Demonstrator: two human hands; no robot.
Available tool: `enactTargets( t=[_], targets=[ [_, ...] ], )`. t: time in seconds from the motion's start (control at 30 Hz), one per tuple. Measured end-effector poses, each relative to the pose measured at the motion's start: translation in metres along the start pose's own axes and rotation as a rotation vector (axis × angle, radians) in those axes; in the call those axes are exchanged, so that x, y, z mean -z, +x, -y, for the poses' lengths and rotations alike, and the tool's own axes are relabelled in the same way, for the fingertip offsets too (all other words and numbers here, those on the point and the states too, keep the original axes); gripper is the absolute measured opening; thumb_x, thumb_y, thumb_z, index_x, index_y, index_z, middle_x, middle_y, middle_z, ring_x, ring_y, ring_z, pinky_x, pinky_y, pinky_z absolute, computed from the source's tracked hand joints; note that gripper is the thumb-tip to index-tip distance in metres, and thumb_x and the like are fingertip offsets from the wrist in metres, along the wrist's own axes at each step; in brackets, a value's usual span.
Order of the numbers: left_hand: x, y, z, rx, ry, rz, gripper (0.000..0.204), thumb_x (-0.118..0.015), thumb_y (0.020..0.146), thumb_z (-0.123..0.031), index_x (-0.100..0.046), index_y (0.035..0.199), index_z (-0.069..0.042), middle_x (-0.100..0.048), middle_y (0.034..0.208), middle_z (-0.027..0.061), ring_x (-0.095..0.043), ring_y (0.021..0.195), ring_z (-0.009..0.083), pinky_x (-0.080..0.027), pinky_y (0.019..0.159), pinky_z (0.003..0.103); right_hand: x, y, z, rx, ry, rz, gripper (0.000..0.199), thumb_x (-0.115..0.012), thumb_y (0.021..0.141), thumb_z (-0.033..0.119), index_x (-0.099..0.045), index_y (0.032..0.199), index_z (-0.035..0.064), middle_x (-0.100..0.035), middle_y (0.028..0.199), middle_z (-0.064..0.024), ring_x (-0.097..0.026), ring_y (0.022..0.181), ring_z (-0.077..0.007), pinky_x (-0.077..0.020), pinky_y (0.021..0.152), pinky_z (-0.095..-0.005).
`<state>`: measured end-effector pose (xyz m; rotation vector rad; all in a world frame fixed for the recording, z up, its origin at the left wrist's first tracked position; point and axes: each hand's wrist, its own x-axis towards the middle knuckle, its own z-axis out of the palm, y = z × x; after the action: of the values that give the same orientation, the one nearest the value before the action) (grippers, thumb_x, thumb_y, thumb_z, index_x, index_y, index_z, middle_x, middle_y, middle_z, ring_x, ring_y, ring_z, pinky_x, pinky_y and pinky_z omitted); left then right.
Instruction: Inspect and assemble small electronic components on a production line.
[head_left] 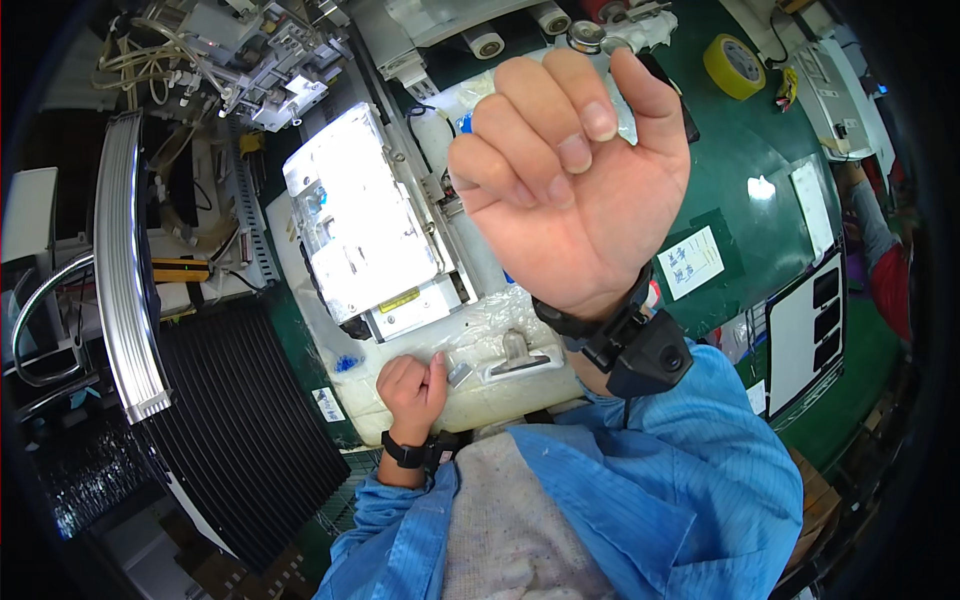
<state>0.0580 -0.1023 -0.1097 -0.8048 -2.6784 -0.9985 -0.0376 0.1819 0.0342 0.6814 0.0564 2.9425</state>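
Raised close in front of me, my right hand point(575, 190) has its palm toward view and its fingers curled in, the thumb bent at the right. Nothing lies in the palm. My left hand point(412, 390) is a loose fist, back of the hand up, over the near edge of the covered work surface point(480, 395); whatever it may hold is hidden. Just right of its thumb lies a small grey strip point(460, 375). Farther right is a white tray-like holder point(520, 366) with a clear knob-like piece. A bright metal fixture plate point(365, 210) stands beyond the left hand.
Machinery with tubes point(270, 70) fills the far left. A silver rail point(130, 270) and black ribbed bellows point(240, 420) lie at left. Yellow tape point(734, 67) and a paper label point(690, 262) are on the green table point(740, 180). A person's red sleeve point(890, 290) shows far right.
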Motion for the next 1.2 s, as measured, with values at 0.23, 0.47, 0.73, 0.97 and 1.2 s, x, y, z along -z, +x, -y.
enactTargets(
  t=[0.23, 0.47, 0.73, 0.97, 1.2],
  targets=[
    [0.000, 0.001, -0.005, 0.020, -0.028, 0.004, 0.039, -0.073, 0.082, 0.000, -0.043, 0.058, -0.004, -0.043, 0.055, 0.0104, -0.041, 0.048, 0.0281, -0.029, 0.048, 0.039, -0.002, -0.001, 0.001, 0.014, -0.029, -0.031, 0.037, -0.045, 0.100, 0.036, -0.051, 0.073, 0.0124, -0.041, 0.068, 0.0015, -0.036, 0.056, -0.0118, -0.0310, 0.061, -0.0296],
    [-0.001, 0.000, -0.003, 0.010, -0.021, 0.000, 0.040, -0.073, 0.083, 0.000, -0.042, 0.057, -0.004, -0.042, 0.055, 0.0102, -0.041, 0.048, 0.0280, -0.028, 0.048, 0.039, -0.002, -0.001, 0.000, 0.034, -0.065, -0.019, 0.037, -0.045, 0.100, 0.037, -0.050, 0.073, 0.0124, -0.042, 0.067, 0.0014, -0.037, 0.056, -0.0120, -0.0313, 0.061, -0.0297],
    [0.000, -0.001, -0.002, 0.014, 0.008, 0.010, 0.038, -0.075, 0.079, -0.001, -0.045, 0.056, -0.007, -0.044, 0.055, 0.0074, -0.044, 0.048, 0.0275, -0.032, 0.048, 0.039, -0.005, 0.002, -0.005, 0.047, -0.127, -0.254, 0.038, -0.050, 0.099, 0.031, -0.046, 0.067, 0.0110, -0.042, 0.059, -0.0033, -0.038, 0.051, -0.0162, -0.0333, 0.057, -0.0323],
    [0.000, -0.001, -0.002, 0.008, 0.006, 0.009, 0.038, -0.075, 0.079, 0.000, -0.045, 0.057, -0.007, -0.045, 0.055, 0.0072, -0.044, 0.048, 0.0272, -0.032, 0.048, 0.039, -0.002, 0.004, -0.007, 0.042, -0.154, -0.262, 0.037, -0.052, 0.098, 0.030, -0.045, 0.067, 0.0111, -0.043, 0.060, -0.0031, -0.038, 0.051, -0.0157, -0.0336, 0.057, -0.0313],
    [0.001, -0.001, -0.002, 0.008, 0.014, 0.014, 0.038, -0.074, 0.080, 0.000, -0.045, 0.057, -0.007, -0.044, 0.055, 0.0075, -0.044, 0.048, 0.0276, -0.032, 0.049, 0.039, -0.002, 0.004, -0.010, 0.051, -0.244, -0.285, 0.039, -0.046, 0.102, 0.030, -0.045, 0.067, 0.0112, -0.042, 0.061, -0.0015, -0.038, 0.052, -0.0144, -0.0334, 0.058, -0.0314]
  ],
)
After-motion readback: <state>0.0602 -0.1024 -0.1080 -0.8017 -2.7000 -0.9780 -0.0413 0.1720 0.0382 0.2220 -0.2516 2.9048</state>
